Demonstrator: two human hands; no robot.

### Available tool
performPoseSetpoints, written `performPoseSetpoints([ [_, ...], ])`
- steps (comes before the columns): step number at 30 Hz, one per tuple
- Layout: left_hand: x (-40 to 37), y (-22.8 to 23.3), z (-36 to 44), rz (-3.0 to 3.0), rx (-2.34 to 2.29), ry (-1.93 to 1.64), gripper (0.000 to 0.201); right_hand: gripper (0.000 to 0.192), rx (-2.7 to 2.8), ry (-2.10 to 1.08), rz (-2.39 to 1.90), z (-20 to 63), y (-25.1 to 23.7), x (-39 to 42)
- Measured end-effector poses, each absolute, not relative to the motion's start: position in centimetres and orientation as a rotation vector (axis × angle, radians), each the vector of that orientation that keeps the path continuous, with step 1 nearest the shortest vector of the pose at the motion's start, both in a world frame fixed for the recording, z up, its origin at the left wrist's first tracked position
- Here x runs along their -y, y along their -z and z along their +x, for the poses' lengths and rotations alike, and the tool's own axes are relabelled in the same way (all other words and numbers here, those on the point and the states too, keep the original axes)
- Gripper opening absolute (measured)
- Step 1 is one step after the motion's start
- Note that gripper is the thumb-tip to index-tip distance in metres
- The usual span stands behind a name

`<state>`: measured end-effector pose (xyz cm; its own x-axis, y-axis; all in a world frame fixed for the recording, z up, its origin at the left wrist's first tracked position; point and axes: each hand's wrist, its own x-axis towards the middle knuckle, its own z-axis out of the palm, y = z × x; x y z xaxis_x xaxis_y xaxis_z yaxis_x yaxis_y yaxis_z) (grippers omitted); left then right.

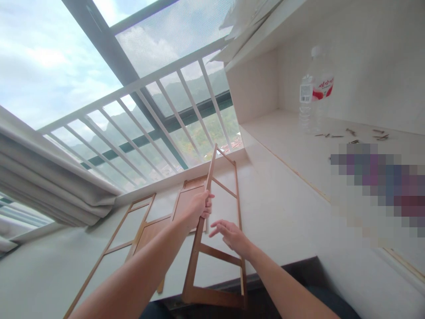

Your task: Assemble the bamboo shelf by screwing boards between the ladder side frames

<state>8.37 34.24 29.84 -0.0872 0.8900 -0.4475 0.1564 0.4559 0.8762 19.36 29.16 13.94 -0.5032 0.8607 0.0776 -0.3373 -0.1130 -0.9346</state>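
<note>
Likely room in home, probably upper floor. Big window (149,42) with pale railing (149,80); beyond it, hills (198,91), and rooftops (236,141) lying well below. Thick grey curtain (49,173) gathered at left, household sort. White built-in shelf (288,137) at right, drink bottle (317,91) standing on it. White surfaces all round, domestic finish. Only workshop-like hints: wooden frame (198,235) and small screw-like pieces (382,137) scattered on shelf. Whether bedroom, study or living room, cannot tell.
</note>
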Motion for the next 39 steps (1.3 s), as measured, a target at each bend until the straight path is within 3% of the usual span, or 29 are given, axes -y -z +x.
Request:
performPoseSetpoints([
  [5,-34.1,-30.5,9.4,0.965,-1.485,-0.866,0.033,0.070,1.407,-1.962,-0.399,19.9,-15.1,-27.9],
  [10,-34.5,-29.2,8.2,1.317,-1.539,-0.805,0.050,0.056,1.431,-1.990,-0.371,19.9,-15.1,-27.5],
  [12,-34.9,-27.8,6.4,1.786,-1.735,-0.639,0.061,0.051,1.438,-1.964,-0.395,20.0,-15.0,-27.4],
  [17,-33.9,-22.8,0.2,2.071,-1.996,-0.419,0.048,0.048,1.461,-1.930,-0.426,20.4,-15.1,-27.2],
  [21,-30.8,-18.1,-3.2,2.102,-2.094,-0.095,0.078,0.052,1.630,-1.753,-0.470,20.8,-15.2,-27.0],
  [23,-29.4,-16.3,-3.8,2.113,-2.132,0.023,0.083,0.051,1.740,-1.584,-0.506,21.0,-15.2,-26.9],
  [27,-27.7,-14.6,-3.6,2.212,-2.216,0.104,0.071,0.043,1.812,-1.435,-0.575,21.1,-15.3,-26.7],
  [32,-27.2,-14.7,-3.1,2.391,-2.164,0.103,0.055,0.048,1.852,-1.293,-0.604,21.1,-15.3,-26.6],
  [39,-29.1,-20.8,-6.1,2.510,-2.105,-0.405,0.041,0.045,1.797,-1.147,-0.636,21.2,-14.9,-26.5],
])
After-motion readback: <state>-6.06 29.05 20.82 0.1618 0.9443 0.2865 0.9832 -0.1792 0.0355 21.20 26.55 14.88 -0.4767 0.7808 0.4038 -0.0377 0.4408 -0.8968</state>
